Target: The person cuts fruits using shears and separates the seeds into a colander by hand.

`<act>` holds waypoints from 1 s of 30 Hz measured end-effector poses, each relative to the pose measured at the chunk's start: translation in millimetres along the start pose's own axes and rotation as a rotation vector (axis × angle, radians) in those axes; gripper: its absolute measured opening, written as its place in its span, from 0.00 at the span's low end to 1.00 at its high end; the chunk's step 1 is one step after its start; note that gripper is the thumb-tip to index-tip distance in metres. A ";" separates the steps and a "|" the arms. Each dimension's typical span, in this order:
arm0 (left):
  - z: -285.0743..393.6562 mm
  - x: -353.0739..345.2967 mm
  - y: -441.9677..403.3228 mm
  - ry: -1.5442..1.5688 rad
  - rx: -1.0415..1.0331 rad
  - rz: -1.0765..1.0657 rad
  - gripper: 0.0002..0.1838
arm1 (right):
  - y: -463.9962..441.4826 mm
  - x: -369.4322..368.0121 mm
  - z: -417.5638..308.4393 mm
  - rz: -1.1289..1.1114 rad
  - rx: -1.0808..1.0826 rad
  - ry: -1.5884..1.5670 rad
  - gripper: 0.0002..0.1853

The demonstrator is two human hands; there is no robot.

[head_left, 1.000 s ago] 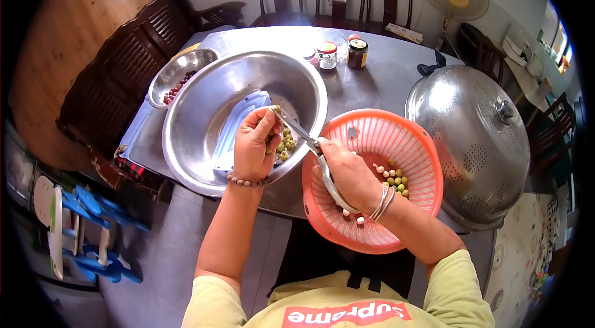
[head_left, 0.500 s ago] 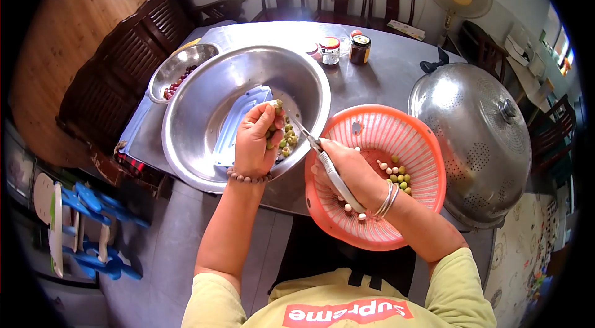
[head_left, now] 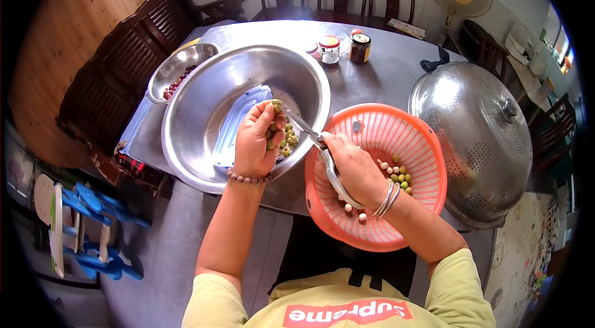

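Observation:
My left hand [head_left: 249, 142] is over the big steel basin [head_left: 186, 142], closed around several small round green fruits; one green fruit [head_left: 276, 106] is pinched at the fingertips. My right hand [head_left: 356, 170] grips grey-handled scissors [head_left: 331, 173] above the orange-red plastic basket. Their metal blades point up and left, with the tips at the pinched fruit. Whether the blades touch it I cannot tell. More green fruits [head_left: 290, 137] lie in the basin beside a blue plastic tray [head_left: 238, 120]. Green and whitish-pink round pieces [head_left: 396, 173] are in the slotted basket [head_left: 347, 118].
A smaller steel bowl [head_left: 162, 70] with dark red fruits stands at the far left. Two jars, a red-lidded one [head_left: 330, 50] and a dark one [head_left: 360, 49], are at the back. A large perforated steel colander [head_left: 477, 142] lies upside down on the right of the grey table [head_left: 372, 83].
The scissors have shifted slightly up and left, their tips now nearer the pinched fruit, and the blades look closer together. My left hand has barely moved.

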State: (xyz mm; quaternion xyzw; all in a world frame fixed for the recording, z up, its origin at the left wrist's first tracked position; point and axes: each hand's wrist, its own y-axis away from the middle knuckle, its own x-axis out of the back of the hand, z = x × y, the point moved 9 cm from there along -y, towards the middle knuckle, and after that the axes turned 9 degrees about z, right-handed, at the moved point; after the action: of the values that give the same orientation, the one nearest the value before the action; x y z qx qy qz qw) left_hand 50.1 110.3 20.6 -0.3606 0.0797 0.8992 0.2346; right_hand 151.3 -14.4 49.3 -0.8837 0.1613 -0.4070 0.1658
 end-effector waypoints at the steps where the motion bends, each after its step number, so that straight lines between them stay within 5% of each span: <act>1: 0.2 -1.1 0.6 0.000 0.001 0.000 0.08 | 0.0 -1.2 0.7 -0.027 -0.015 0.028 0.18; 30: 6.3 0.8 1.4 -0.021 -0.088 0.022 0.11 | -0.3 -0.7 0.0 -0.038 0.001 -0.088 0.14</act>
State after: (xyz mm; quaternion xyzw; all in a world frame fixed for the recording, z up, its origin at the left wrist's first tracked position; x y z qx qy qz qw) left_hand 45.1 111.3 24.6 -0.3602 0.0414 0.9082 0.2092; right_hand 150.9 -13.9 49.0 -0.9034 0.1370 -0.3710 0.1656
